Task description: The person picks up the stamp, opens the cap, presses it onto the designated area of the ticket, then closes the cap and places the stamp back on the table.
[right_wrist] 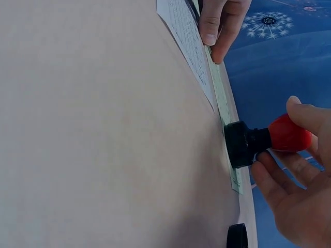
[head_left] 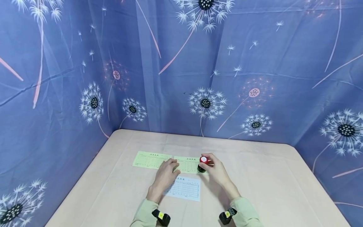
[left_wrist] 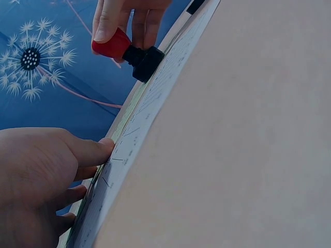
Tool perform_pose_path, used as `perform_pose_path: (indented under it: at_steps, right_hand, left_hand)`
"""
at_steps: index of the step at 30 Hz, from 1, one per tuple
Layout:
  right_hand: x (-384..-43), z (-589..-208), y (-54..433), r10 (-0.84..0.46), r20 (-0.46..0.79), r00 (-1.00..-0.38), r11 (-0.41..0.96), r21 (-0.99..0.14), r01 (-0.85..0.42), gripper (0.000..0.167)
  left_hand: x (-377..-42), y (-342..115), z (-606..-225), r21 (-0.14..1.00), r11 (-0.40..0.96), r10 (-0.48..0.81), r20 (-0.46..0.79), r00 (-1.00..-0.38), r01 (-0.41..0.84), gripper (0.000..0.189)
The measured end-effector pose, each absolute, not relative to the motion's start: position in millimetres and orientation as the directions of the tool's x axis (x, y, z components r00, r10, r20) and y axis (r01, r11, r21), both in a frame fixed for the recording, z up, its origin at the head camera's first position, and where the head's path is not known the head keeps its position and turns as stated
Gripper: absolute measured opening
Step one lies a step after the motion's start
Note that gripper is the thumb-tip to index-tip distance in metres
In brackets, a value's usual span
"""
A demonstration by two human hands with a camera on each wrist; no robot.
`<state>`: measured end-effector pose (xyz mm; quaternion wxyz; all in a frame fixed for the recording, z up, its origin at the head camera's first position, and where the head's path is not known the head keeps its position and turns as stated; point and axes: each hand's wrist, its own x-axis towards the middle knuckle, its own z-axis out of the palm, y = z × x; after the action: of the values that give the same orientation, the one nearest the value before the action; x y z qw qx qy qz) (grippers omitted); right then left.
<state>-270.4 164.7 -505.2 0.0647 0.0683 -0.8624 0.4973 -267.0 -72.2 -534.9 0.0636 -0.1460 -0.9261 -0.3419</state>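
Note:
My right hand [head_left: 218, 170] grips the red handle of a stamp [right_wrist: 243, 144], with thumb and fingers about the knob. The stamp's black base stands on the right part of a green printed form [head_left: 187, 165], its face hidden against the paper. Loosely bent, the fingers of my left hand [head_left: 165, 176] rest on the papers where that form meets a second green form [head_left: 150, 160]. Nothing is held in the left hand. Nearer to me lies a pale blue form [head_left: 185, 189], its left part covered by the left hand and wrist.
A small black round object [right_wrist: 237, 236] shows at the bottom of the right wrist view, cut off by the frame. The papers lie on a pale cloth-covered table [head_left: 269, 189]. Blue dandelion-patterned curtains [head_left: 175, 104] stand behind and at both sides.

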Motion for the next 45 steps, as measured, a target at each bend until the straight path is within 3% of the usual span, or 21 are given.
perform_pose_path:
  at_steps: [24,45]
  right_hand:
    - [-274.4,-498.6,169.2,-0.030,0.103,-0.994,0.447,-0.888,-0.105,0.035]
    - [-273.0,-500.1,166.4,-0.036,0.120,-0.992,0.424,-0.897,-0.124,0.036]
  left_hand:
    - [-266.3,-68.9,-536.9,0.647,0.696,0.231,0.209,-0.950,0.311,0.035]
    - [-266.6,-70.6,-537.3,0.639,0.712,0.214,0.196,-0.957,0.290,0.035]
